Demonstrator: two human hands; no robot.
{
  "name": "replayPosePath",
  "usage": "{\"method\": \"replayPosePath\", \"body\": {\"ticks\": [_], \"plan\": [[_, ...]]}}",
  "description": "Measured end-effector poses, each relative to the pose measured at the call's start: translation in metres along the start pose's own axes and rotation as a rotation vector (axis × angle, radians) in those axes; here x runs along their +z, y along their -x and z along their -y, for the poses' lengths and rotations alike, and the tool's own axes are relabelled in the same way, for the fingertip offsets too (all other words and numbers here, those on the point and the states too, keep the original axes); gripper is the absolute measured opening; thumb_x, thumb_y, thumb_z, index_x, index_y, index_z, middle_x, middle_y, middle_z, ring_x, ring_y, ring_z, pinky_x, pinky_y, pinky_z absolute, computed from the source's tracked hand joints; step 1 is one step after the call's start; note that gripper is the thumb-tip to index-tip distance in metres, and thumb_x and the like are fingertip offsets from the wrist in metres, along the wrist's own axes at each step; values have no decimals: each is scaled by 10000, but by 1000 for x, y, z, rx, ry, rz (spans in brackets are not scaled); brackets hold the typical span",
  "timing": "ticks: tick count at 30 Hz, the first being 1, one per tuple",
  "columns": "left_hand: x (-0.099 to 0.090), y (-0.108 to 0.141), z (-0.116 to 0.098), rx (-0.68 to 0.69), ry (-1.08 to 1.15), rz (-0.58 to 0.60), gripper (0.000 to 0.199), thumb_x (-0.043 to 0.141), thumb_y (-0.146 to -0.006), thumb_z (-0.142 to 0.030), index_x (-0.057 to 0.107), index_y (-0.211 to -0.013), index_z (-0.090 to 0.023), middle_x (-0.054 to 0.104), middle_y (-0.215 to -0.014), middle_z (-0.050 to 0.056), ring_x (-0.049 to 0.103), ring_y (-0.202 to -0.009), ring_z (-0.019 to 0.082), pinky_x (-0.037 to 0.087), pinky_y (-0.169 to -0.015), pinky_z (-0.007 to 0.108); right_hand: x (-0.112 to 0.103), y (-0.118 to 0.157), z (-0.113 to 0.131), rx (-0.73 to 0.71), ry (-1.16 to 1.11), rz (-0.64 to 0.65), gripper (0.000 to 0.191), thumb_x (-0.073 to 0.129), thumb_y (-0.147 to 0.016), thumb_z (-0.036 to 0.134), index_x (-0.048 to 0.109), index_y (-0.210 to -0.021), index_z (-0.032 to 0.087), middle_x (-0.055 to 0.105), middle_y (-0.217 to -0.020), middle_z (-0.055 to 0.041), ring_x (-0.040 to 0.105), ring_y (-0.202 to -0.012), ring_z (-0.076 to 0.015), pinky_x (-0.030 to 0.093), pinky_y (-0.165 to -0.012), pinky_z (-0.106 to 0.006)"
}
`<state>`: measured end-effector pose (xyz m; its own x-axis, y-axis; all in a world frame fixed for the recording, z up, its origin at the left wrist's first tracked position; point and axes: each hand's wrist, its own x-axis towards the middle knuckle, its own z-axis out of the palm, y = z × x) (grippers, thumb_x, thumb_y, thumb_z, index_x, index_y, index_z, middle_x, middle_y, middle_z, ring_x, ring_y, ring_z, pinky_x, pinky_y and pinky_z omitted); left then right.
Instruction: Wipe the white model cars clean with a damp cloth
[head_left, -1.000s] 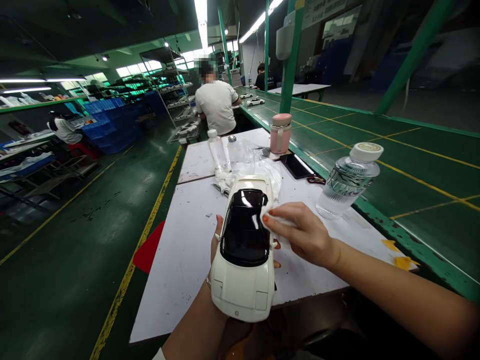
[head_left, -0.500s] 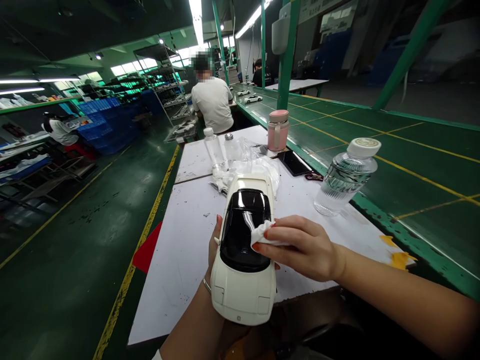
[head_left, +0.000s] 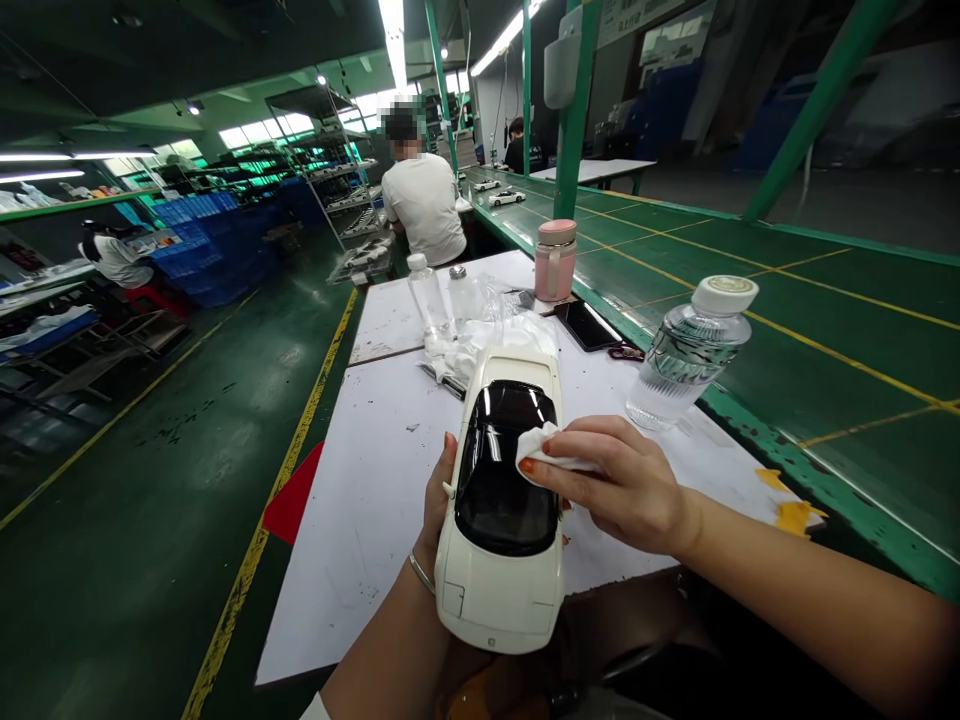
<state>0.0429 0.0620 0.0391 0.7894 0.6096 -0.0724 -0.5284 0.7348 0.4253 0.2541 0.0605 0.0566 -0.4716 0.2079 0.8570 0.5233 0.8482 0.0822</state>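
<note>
A cream-white model car (head_left: 499, 595) with a black glossy windshield and roof is held up over the near edge of the white table. My left hand (head_left: 436, 500) grips it from the left side and beneath, with fingertips showing past the car's right edge. My right hand (head_left: 626, 480) pinches a crumpled white cloth (head_left: 541, 452), which rests against the right side of the dark glass. The car's underside and most of my left fingers are hidden.
The white table (head_left: 337, 560) bears a large clear bottle (head_left: 686, 355) at right, a pink flask (head_left: 555, 262), a black phone (head_left: 589, 325), smaller bottles (head_left: 427, 295) and crumpled plastic (head_left: 510, 320). A person in white (head_left: 424, 205) sits ahead beside the green line (head_left: 750, 270).
The car has shifted slightly right and tilted a little with my left hand. My right hand and the cloth have also moved slightly right and up.
</note>
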Motion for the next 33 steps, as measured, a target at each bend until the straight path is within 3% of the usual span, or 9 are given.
{"method": "replayPosePath", "body": {"ticks": [4,7,14,17,20,25,28,30,33], "plan": [[3,-1,-4,-92,-46,33,859,426,-840,-827,689,-1215,-101,746,-1064,187,740,-887,342,562,-761,419,0,6,-10,27,56,-28,408,494,-937,44,685,-1262,201,692,-1071,-102,623,-1039,-227,601,-838,-379],[0,-2,-5,-65,-50,18,897,328,-864,-837,694,-1200,-91,744,-1054,193,732,-891,328,549,-779,412,0,6,-9,50,70,-41,413,527,-912,23,690,-1254,188,691,-1075,-105,624,-1034,-231,598,-844,-377],[-2,0,-3,-31,-41,6,899,338,-867,-830,657,-1267,-90,735,-1079,188,724,-912,322,542,-819,422,2,4,-3,24,14,-28,346,536,-926,46,708,-1202,165,683,-1071,-104,611,-1041,-229,593,-845,-369],[-3,0,-3,-61,-60,-4,953,267,-854,-864,671,-1227,-86,720,-1081,209,727,-885,331,548,-789,430,4,8,-16,91,57,-34,487,547,-872,-25,667,-1289,197,675,-1108,-105,612,-1053,-239,582,-859,-397],[-4,-1,-4,-44,-45,26,1002,249,-847,-875,604,-1342,-80,715,-1080,211,718,-898,320,545,-815,435,-1,10,-23,171,86,-35,559,539,-855,-48,654,-1317,245,670,-1141,-98,632,-1050,-242,571,-876,-414],[-2,-1,-7,-33,-26,66,1133,233,-801,-915,391,-1530,-62,701,-1075,203,710,-901,318,556,-763,411,-19,12,-22,551,64,-253,398,545,-913,40,700,-1170,301,688,-1133,-60,676,-1023,-226,570,-859,-397],[-2,1,-10,-29,-10,64,1130,221,-797,-919,374,-1544,-84,692,-1099,201,705,-921,333,568,-761,442,-24,20,-21,583,163,-311,270,584,-886,71,673,-1060,257,690,-1126,-75,673,-1042,-253,571,-858,-425],[-3,2,-11,-9,-17,55,1119,259,-800,-911,368,-1547,-85,693,-1098,200,705,-915,336,572,-760,453,-23,29,-19,483,205,-195,248,580,-858,46,651,-1006,231,678,-1159,-98,670,-1071,-253,574,-891,-429],[-3,3,-13,20,-29,58,1105,400,-792,-879,368,-1543,-70,693,-1099,196,711,-908,331,575,-759,429,-24,42,-11,288,44,191,328,494,-859,5,637,-1061,220,708,-1144,-82,690,-1073,-214,526,-1042,-472]]}}
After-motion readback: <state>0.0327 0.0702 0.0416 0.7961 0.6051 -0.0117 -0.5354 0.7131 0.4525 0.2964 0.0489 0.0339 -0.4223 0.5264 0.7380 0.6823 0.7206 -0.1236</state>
